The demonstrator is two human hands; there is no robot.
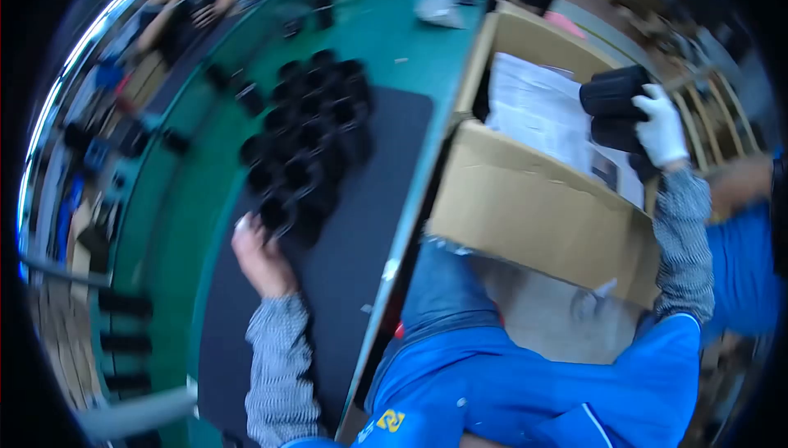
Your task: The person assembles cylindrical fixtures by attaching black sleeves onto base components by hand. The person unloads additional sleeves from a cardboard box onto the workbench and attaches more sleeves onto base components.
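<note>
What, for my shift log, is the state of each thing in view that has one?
Right hand: white-gloved, gripping a black cup.
Held black cup: on its side, above the carton.
Cardboard carton: open at the top, white sheets inside.
Grouped black cups: standing close together on the mat, open ends up.
Dark mat: lying flat.
Left hand: at the nearest grouped cup; grip unclear.

a whitish plastic bag (pixel 439 6) lies on the green table (pixel 379 31).
</note>
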